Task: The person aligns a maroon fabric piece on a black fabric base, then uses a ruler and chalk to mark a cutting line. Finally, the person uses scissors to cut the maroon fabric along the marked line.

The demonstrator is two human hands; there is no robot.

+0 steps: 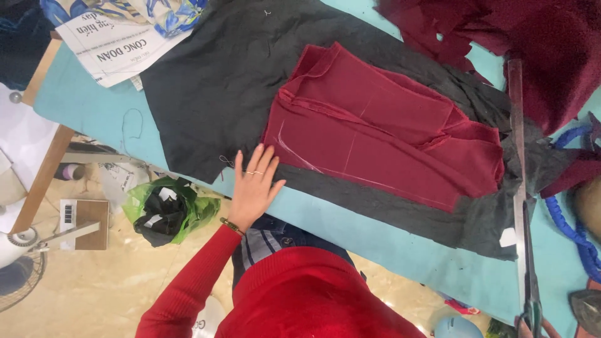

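My left hand (253,186) lies flat, fingers spread, on the near edge of a black cloth (206,87) spread over the teal table (388,247). A folded dark red cloth (375,134) with chalk lines lies on the black cloth, just right of my fingertips. Long tailor's scissors (518,188) stretch along the right side, blades pointing away. At the bottom edge, only the fingers of my right hand (532,325) show, around the scissors' handle. I wear a red sleeve, a ring and a bracelet.
More dark red fabric (538,44) is heaped at the far right, with a blue cord (566,228) beside it. A printed paper (119,37) lies at the table's far left. On the floor stand a green bag of scraps (166,209), a cardboard box (84,222) and a fan (19,263).
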